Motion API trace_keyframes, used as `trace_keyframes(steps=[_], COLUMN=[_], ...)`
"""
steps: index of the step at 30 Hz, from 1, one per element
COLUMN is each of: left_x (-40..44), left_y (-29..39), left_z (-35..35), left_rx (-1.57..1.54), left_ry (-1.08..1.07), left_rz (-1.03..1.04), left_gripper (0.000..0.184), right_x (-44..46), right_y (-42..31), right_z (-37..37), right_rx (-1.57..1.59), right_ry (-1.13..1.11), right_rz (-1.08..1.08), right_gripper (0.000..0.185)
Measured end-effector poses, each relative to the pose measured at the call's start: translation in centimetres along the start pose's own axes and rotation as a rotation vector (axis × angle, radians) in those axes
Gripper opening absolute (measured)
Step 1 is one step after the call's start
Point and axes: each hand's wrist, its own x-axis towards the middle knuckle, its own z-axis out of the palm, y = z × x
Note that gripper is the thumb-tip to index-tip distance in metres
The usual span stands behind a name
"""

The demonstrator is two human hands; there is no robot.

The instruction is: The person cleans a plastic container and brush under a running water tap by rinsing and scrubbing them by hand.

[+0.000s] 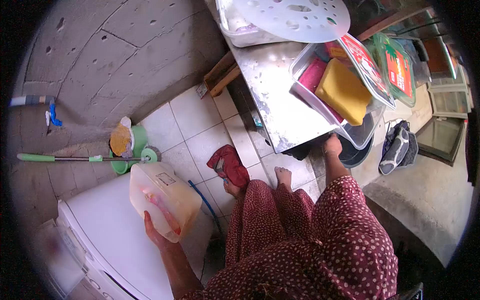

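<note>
My left hand (161, 232) holds a cloudy, translucent plastic container (167, 192), tilted above the white appliance top. Pink and red packets (162, 212) show inside or through its wall. My right hand (332, 145) is down at the edge of the metal-topped table (270, 85), against a dark item (302, 149) under that edge. Its fingers look curled, but the fingertips are hidden. Just beyond it is a dark bucket (357, 156). Above, a clear plastic box (327, 110) on the table holds a yellow piece (342, 90) and pink items.
A white appliance (110, 235) stands at lower left. Behind it are a green bucket (139, 140) and a green-handled mop (75, 158). A red cloth (230, 165) lies on the tiles by my foot, near a blue hose (202, 197). A perforated white sheet (300, 20) tops another box.
</note>
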Motion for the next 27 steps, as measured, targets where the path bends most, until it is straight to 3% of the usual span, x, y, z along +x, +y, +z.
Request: trace_keyframes(steps=[5, 8, 11, 15, 19, 21, 23, 24, 25, 27], left_x=[0.1, 0.2, 0.5, 0.4, 2.0, 2.4, 3.2, 3.6, 4.1, 5.1], left_y=[-0.9, -0.8, -0.7, 1.0, 1.8, 2.9, 3.5, 4.0, 4.4, 4.9], left_z=[1.1, 1.7, -0.6, 1.6, -1.5, -0.5, -1.6, -1.6, -1.7, -2.2], left_rx=[-0.097, -0.197, -0.144, -0.166, -0.185, -0.223, -0.257, -0.259, -0.259, -0.230], left_ry=[-0.021, 0.002, 0.078, 0.010, 0.083, 0.069, 0.073, 0.087, 0.101, 0.130], left_rz=[-0.054, -0.048, -0.003, -0.028, 0.023, 0.042, -0.002, -0.016, -0.032, -0.033], left_gripper=[0.049, 0.046, 0.046, 0.041, 0.043, 0.042, 0.042, 0.042, 0.042, 0.042], right_x=[3.1, 7.5, 1.8, -0.7, -6.7, -14.1, -14.8, -19.0, -22.8, -30.6], right_y=[-1.3, 2.3, 0.7, 1.5, -0.7, -5.8, -5.2, -8.3, -12.0, -18.4], right_z=[1.7, 5.4, -1.5, -3.7, -5.2, -9.0, -3.0, -4.5, -6.2, -11.1], right_rx=[0.037, 0.073, 0.211, 0.148, -0.259, -0.331, -0.378, -0.170, -0.123, 0.364], right_ry=[-0.222, -0.222, -0.149, -0.142, 0.029, -0.237, -0.370, -0.446, -0.501, -0.389], right_rz=[0.039, -0.141, -0.109, -0.283, -0.185, -0.279, -0.851, -0.847, -1.047, -1.239], right_gripper=[0.053, 0.060, 0.065, 0.054, 0.050, 0.048, 0.046, 0.044, 0.039, 0.029])
